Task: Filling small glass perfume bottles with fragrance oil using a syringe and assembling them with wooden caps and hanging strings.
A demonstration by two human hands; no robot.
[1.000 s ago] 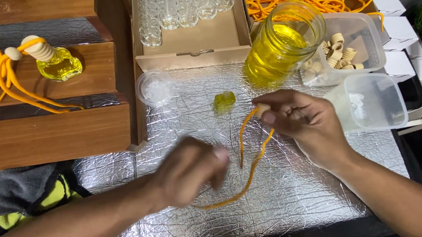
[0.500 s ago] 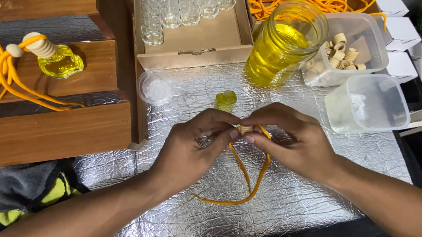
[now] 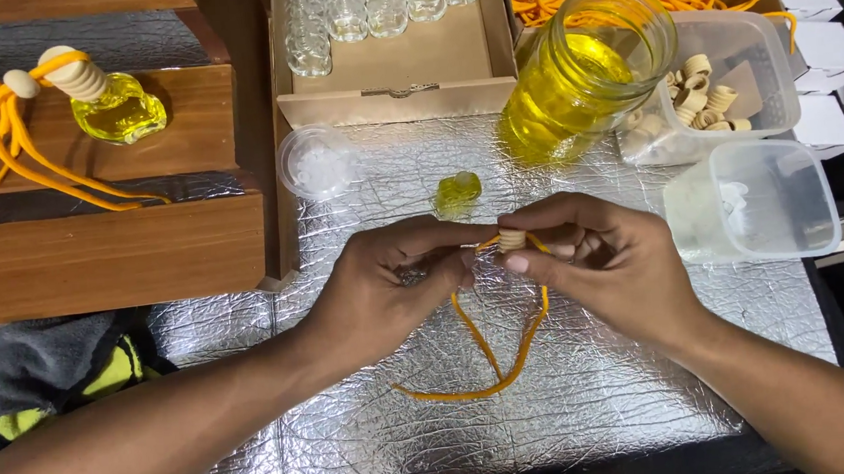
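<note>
A small ribbed wooden cap (image 3: 512, 239) sits pinched between the fingertips of the right hand (image 3: 604, 258), threaded on an orange cord (image 3: 512, 360) whose loop hangs down onto the foil-covered counter (image 3: 606, 403). The left hand (image 3: 396, 284) is closed on the cord's ends just beside the cap — both hands nearly touching. Just beyond them lies a small bottle of yellow liquid (image 3: 458, 192); farther back stands a glass jar of yellow liquid (image 3: 580, 74), with a clear tub of wooden caps (image 3: 722, 93) beside it.
</note>
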